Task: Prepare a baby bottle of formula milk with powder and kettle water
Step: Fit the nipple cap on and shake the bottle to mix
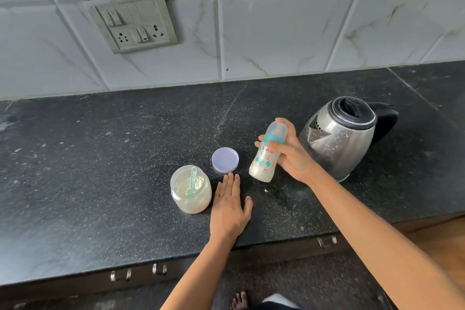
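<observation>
Behind the table (pixel 100 158), a pale tiled wall (pixel 276 40) carried a grey switch panel (pixel 130 21). On the dark speckled table, a steel kettle (pixel 339 138) stood at the right with its black lid closed and its spout facing left.

Left of the kettle, the right hand (pixel 289 156) held the baby bottle (pixel 266 156) tilted, its capped top leaning up toward the kettle. The fingers (pixel 274 150) were clamped round the bottle's middle just below the teal collar. They crossed its front, with one tip showing past its left edge and the palm against its right side. White liquid filled the lower part of the bottle. Whether its base touched the table could not be told.

An open clear jar (pixel 190 190) of pale powder stood near the front edge, left of the bottle. The left hand (pixel 230 206) lay flat on the table just beside the jar's right side, holding nothing. Its fingers were straight and close together and the thumb was spread to the right. The fingertips stopped just short of a round lilac lid (pixel 225 160), which lay on the table between jar and bottle.

A small green scoop (pixel 192 182) rested inside the jar, its bowl down in the powder.
</observation>
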